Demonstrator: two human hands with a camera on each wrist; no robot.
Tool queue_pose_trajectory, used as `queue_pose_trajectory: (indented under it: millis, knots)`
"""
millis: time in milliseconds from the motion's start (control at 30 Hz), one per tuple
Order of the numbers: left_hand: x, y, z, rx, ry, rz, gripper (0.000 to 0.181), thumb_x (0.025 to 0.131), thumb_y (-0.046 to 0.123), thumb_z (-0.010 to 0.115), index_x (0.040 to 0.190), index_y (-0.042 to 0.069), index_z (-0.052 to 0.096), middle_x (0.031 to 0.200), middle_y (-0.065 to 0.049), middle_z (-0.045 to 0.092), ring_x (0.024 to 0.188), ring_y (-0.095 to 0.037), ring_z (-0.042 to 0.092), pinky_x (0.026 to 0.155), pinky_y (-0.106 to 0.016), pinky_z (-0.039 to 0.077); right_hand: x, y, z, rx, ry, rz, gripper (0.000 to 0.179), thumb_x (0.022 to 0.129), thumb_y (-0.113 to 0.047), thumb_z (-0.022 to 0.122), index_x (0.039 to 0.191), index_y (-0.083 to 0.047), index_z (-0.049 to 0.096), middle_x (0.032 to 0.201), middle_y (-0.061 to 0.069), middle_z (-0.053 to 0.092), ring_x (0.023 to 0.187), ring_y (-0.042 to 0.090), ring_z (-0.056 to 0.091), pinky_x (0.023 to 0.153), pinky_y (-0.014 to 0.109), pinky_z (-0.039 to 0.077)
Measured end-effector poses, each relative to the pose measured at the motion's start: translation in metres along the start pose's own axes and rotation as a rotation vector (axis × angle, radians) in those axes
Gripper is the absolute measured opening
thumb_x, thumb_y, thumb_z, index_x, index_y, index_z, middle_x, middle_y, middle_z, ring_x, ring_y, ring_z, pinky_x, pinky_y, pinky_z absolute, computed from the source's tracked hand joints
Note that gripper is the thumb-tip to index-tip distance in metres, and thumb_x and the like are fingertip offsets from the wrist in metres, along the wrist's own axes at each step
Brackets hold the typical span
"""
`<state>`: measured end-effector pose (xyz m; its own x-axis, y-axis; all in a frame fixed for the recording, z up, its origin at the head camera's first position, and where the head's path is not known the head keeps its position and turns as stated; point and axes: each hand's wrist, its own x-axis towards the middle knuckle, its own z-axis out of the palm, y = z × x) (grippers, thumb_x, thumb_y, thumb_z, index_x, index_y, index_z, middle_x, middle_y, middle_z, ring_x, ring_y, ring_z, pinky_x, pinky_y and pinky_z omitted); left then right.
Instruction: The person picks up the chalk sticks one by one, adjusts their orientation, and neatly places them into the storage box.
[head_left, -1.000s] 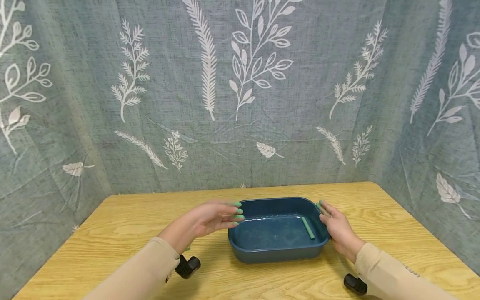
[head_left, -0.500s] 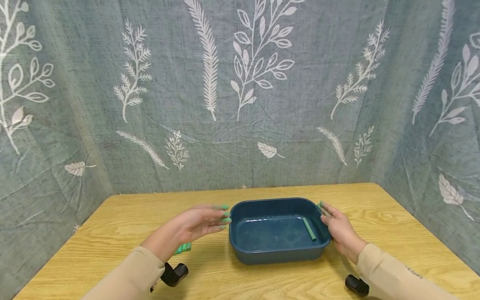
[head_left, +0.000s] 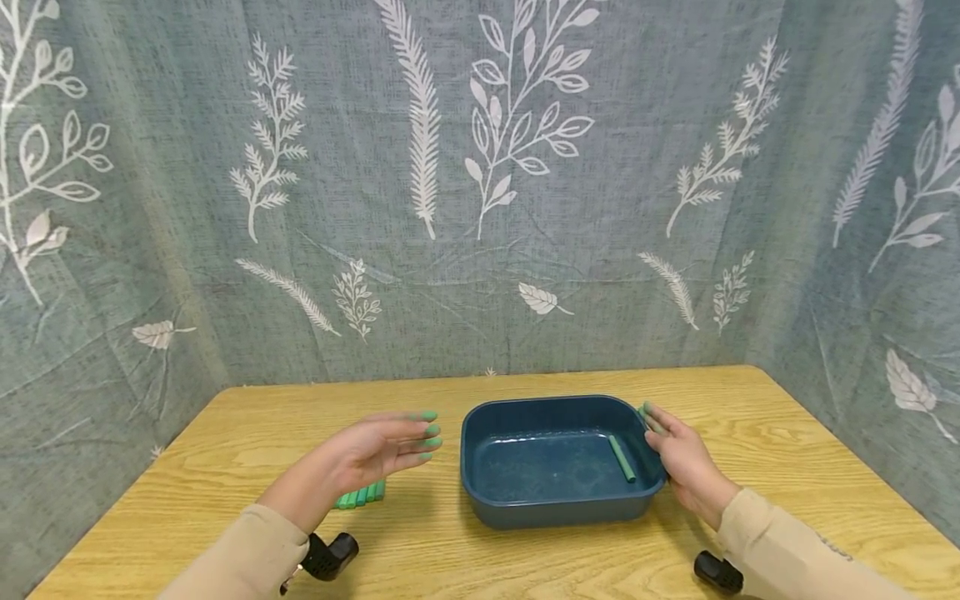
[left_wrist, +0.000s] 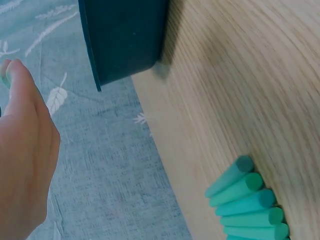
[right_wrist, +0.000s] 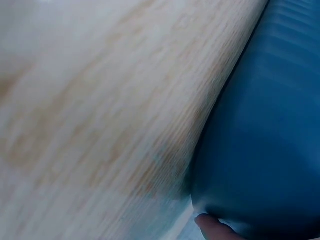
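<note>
A dark blue rectangular basin (head_left: 562, 515) stands on the table, with one slim green stick (head_left: 622, 459) lying inside near its right end. My right hand (head_left: 684, 454) touches the basin's right side, fingers extended along the rim and outer wall. In the right wrist view a fingertip (right_wrist: 215, 227) shows at the blue wall (right_wrist: 265, 130). To the left of the basin, apart from it, my left hand (head_left: 375, 450) hovers with straight fingers and holds nothing. Below that hand lies a row of several green sticks (head_left: 363, 496), partly hidden by the wrist; their round ends (left_wrist: 260, 200) face the left wrist camera.
A wood-grain table (head_left: 420, 558) carries everything. Grey-green cloth with white leaf prints (head_left: 420, 317) hangs behind it and along both sides. Black wrist-camera mounts sit below the left wrist (head_left: 330, 556) and the right wrist (head_left: 718, 572).
My left hand has moved left, away from the basin's left rim, uncovering more of the stick row. My right hand has stayed at the basin's right side. The basin stays nearly in place.
</note>
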<state>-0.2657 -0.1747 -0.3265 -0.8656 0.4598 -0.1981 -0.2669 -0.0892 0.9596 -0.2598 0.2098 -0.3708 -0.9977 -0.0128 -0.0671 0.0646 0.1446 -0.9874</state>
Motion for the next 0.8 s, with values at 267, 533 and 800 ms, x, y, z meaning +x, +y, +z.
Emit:
queue_pose_trajectory:
  millis: [267,533,800]
  knots:
    - [-0.007,-0.003,-0.016,0.014,0.021,-0.012,0.059,0.104,0.009,0.044,0.150,-0.011,0.013,0.154,-0.032,0.011,0.141,-0.041,0.025,0.104,-0.032,0.043,0.000,-0.001,0.000,-0.010,-0.008,-0.007,0.056,0.104,0.001,0.029,0.153,0.004,0.004,0.157,0.026,0.007,0.144,0.043,0.005,0.116,0.053,0.015]
    - [-0.013,-0.010,-0.034,0.044,0.025,-0.035,0.062,0.105,0.010,0.042,0.150,-0.013,0.006,0.154,-0.034,0.003,0.142,-0.044,0.015,0.104,-0.031,0.043,0.001,-0.002,0.000,-0.004,-0.003,-0.013,0.056,0.103,0.002,0.029,0.153,0.005,0.005,0.157,0.027,0.008,0.144,0.042,0.006,0.116,0.052,0.016]
    - [-0.016,-0.015,-0.045,0.072,0.071,-0.042,0.063,0.104,0.013,0.048,0.148,-0.014,0.013,0.153,-0.034,0.013,0.122,-0.026,0.053,0.104,-0.036,0.044,0.001,-0.001,-0.001,-0.015,0.004,0.000,0.056,0.103,0.002,0.030,0.153,0.005,0.006,0.157,0.027,0.010,0.144,0.042,0.006,0.116,0.053,0.015]
